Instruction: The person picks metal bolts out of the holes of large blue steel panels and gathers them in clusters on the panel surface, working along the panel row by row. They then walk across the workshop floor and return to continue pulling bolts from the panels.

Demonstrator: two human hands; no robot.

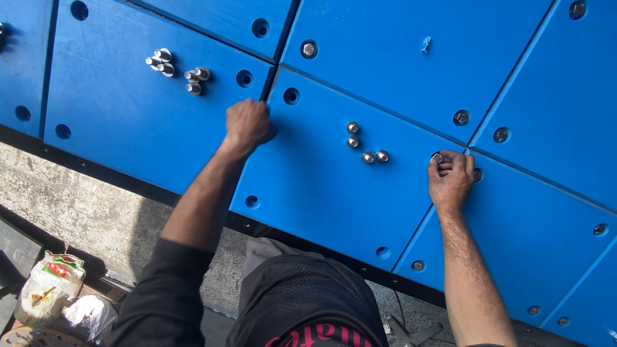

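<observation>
In the head view, the right hand point(451, 178) rested on a blue panel point(334, 173) near its right corner, fingers curled together around a small silver bolt point(438, 157) whose head showed just above the knuckles. Whether the bolt sat in a hole was hidden by the fingers. The left hand point(247, 123) lay fisted at the panel's upper left corner, by the seam with the neighbouring panel point(128, 122); its fingers were closed, and what they held, if anything, could not be told.

4 loose bolts point(366, 144) stood on the panel between the 2 hands, well apart from either. 2 clusters of longer bolts point(178, 67) lay on the neighbouring panel, above and left of the left hand. Some of the round holes held bolt heads, as at one seated bolt point(309, 49); others, like one open hole point(291, 96), were dark.

At lower left a crumpled plastic bag point(48, 289) sat on the concrete floor point(96, 212), its contents hard to make out. The person's dark clothing was cut off by the lower edge.
</observation>
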